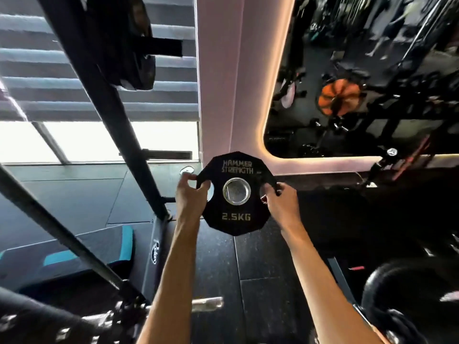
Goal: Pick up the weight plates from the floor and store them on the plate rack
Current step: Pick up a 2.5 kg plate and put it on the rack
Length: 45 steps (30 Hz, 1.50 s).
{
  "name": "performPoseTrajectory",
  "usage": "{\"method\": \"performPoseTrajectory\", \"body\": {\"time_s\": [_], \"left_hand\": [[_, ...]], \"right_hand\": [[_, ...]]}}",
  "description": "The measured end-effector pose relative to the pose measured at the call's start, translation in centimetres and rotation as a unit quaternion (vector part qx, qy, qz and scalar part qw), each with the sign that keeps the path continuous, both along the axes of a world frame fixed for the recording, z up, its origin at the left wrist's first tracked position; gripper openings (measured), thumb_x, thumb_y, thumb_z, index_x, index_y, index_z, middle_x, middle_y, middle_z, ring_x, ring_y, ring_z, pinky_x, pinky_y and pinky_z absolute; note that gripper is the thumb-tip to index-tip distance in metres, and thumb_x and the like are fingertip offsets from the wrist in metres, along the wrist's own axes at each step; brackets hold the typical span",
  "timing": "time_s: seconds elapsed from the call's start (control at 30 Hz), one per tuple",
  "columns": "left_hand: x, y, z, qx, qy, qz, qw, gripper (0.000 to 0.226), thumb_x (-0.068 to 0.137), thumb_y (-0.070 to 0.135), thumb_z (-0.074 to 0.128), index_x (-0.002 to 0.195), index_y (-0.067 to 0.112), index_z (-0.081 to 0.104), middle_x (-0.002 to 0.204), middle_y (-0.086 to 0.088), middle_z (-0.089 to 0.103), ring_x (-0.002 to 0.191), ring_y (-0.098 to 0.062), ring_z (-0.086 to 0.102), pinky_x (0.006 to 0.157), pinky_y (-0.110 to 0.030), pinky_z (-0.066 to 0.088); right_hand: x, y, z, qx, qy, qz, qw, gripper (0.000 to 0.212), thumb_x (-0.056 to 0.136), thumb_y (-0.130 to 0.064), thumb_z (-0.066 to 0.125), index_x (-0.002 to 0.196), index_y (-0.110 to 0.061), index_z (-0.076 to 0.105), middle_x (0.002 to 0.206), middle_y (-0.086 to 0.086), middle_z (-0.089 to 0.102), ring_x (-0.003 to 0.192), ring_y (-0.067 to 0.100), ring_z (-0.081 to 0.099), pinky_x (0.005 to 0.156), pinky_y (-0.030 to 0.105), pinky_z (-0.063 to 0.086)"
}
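Weight plate [236,194] marked 2.5KG was held up in both hands, face toward wearer, above dark floor [268,256]. Left hand [190,194] gripped plate's left edge, fingers through grip hole. Right hand [280,202] clasped plate's right edge. Black rack post [109,100] stood left of plate, another plate [131,43] mounted high on it.

Two hands are seen, the left [190,194] and the right [282,202]. One plate [236,217] is held; another plate [139,45] is racked.
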<state>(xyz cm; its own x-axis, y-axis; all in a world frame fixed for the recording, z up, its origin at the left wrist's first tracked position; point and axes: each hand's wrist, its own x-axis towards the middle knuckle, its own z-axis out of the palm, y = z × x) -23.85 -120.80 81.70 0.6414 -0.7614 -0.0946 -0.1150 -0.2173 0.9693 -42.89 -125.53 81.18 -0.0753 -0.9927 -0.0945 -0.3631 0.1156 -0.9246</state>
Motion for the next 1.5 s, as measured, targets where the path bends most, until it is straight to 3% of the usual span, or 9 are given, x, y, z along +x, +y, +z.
{"method": "performPoseTrajectory", "body": {"time_s": [0.3,0.5,0.63,0.73,0.9,1.0,1.1,1.3,1.5], "left_hand": [[1.5,-10.6,-2.2,0.037,0.017,0.05,0.998,0.023,0.088,0.018,0.068,0.106,0.014,0.054,0.095,-0.013,0.067,0.078,-0.025,0.066,0.061,-0.027,0.049],[1.8,-18.0,-4.9,0.081,0.034,0.123,0.989,0.035,0.09,0.023,0.066,0.118,0.003,0.065,0.101,-0.016,0.072,0.086,-0.028,0.069,0.085,-0.038,0.058],[0.9,-21.5,-5.7,0.1,0.053,0.168,0.979,0.031,0.092,0.016,0.063,0.118,-0.002,0.063,0.099,-0.01,0.07,0.071,-0.015,0.064,0.059,-0.017,0.052],[-0.3,-23.2,-6.0,0.104,0.063,0.197,0.973,0.023,0.094,0.011,0.062,0.117,0.008,0.057,0.099,-0.005,0.061,0.068,-0.008,0.056,0.042,-0.007,0.042],[-0.1,-25.2,-8.2,0.115,0.084,0.256,0.956,0.025,0.091,0.005,0.064,0.113,0.012,0.056,0.098,-0.008,0.065,0.071,-0.01,0.057,0.057,-0.019,0.047],[0.8,-26.7,-9.7,0.13,0.074,0.286,0.946,0.024,0.088,0.006,0.066,0.108,0.011,0.055,0.082,0.0,0.06,0.071,-0.01,0.055,0.055,-0.015,0.043],[2.4,-28.7,-11.3,0.149,0.06,0.305,0.939,0.023,0.086,0.009,0.069,0.102,0.011,0.051,0.076,0.006,0.052,0.072,-0.009,0.051,0.051,-0.011,0.037],[6.8,-33.7,-13.9,0.198,0.067,0.333,0.92,0.031,0.086,0.019,0.072,0.109,0.006,0.057,0.093,-0.008,0.061,0.075,-0.011,0.052,0.054,-0.019,0.036],[9.5,-37.5,-15.5,0.221,0.054,0.38,0.896,0.032,0.08,0.011,0.073,0.106,0.0,0.057,0.096,-0.015,0.064,0.085,-0.022,0.057,0.068,-0.031,0.042]], "right_hand": [[2.0,-12.4,-2.0,0.002,0.015,0.054,0.998,0.017,0.095,-0.02,0.059,0.092,-0.005,0.067,0.08,0.003,0.068,0.074,0.018,0.064,0.062,0.024,0.043],[3.6,-22.9,-5.1,0.04,0.039,0.147,0.988,0.032,0.088,-0.033,0.064,0.104,-0.005,0.065,0.092,0.011,0.073,0.086,0.029,0.071,0.081,0.045,0.057],[4.0,-28.6,-6.7,0.054,0.052,0.195,0.978,0.038,0.087,-0.035,0.065,0.107,-0.003,0.062,0.095,0.015,0.073,0.09,0.033,0.071,0.081,0.047,0.057],[4.8,-31.9,-7.5,0.059,0.085,0.241,0.965,0.036,0.092,-0.034,0.061,0.112,-0.004,0.06,0.103,0.013,0.071,0.096,0.031,0.068,0.086,0.047,0.055],[7.2,-36.0,-9.1,0.051,0.124,0.312,0.941,0.034,0.091,-0.023,0.064,0.115,0.001,0.061,0.111,0.019,0.07,0.103,0.034,0.066,0.089,0.041,0.053],[9.2,-38.5,-10.4,0.041,0.143,0.358,0.922,0.035,0.089,-0.019,0.067,0.115,0.003,0.062,0.112,0.02,0.07,0.105,0.036,0.066,0.09,0.042,0.054],[11.7,-41.2,-11.8,0.03,0.167,0.398,0.902,0.037,0.089,-0.017,0.069,0.118,0.004,0.061,0.115,0.019,0.069,0.107,0.033,0.066,0.084,0.029,0.049],[16.7,-46.8,-13.2,0.014,0.215,0.45,0.866,0.039,0.086,-0.019,0.074,0.114,0.006,0.062,0.113,0.021,0.069,0.105,0.033,0.067,0.074,0.021,0.039],[21.6,-51.1,-13.6,0.003,0.254,0.501,0.827,0.038,0.081,-0.015,0.077,0.112,0.002,0.066,0.112,0.019,0.071,0.105,0.029,0.067,0.073,0.018,0.038]]}}
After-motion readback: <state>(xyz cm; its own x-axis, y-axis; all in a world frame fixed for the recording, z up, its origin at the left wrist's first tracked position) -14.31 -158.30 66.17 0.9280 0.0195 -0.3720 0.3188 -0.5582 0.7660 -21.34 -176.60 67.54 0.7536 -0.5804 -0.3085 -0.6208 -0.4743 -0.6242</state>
